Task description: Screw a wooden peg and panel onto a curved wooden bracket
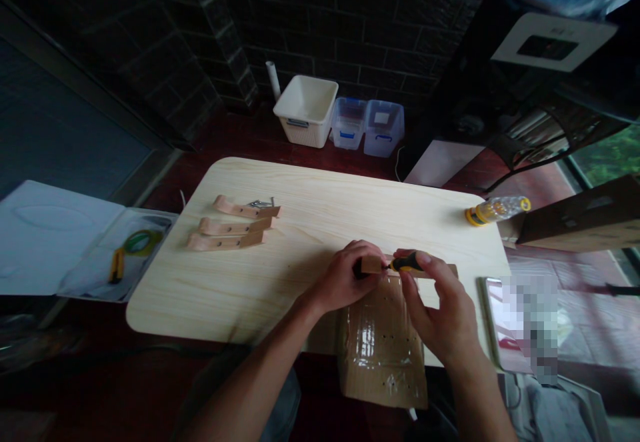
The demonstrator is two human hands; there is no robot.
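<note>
My right hand (445,295) is closed on a short yellow-and-black screwdriver (406,262). The tip points left at a wooden piece (371,265); whether it sits in a screw cannot be told. My left hand (353,272) wraps round that wooden piece at the end of a taped cardboard piece (383,342), which has small holes and hangs over the table's front edge. At the left of the table lie three curved wooden pieces, the back one (245,210), the middle one (235,226) and the front one (227,241), each with dark holes. Several screws (263,203) lie behind them.
A clear bottle with yellow ends (495,210) lies at the right of the pale table (310,195). An open white box (95,255) with a yellow cutter stands left. A phone (505,322) is at the right edge. Beyond are a white bin (305,119) and two clear bins.
</note>
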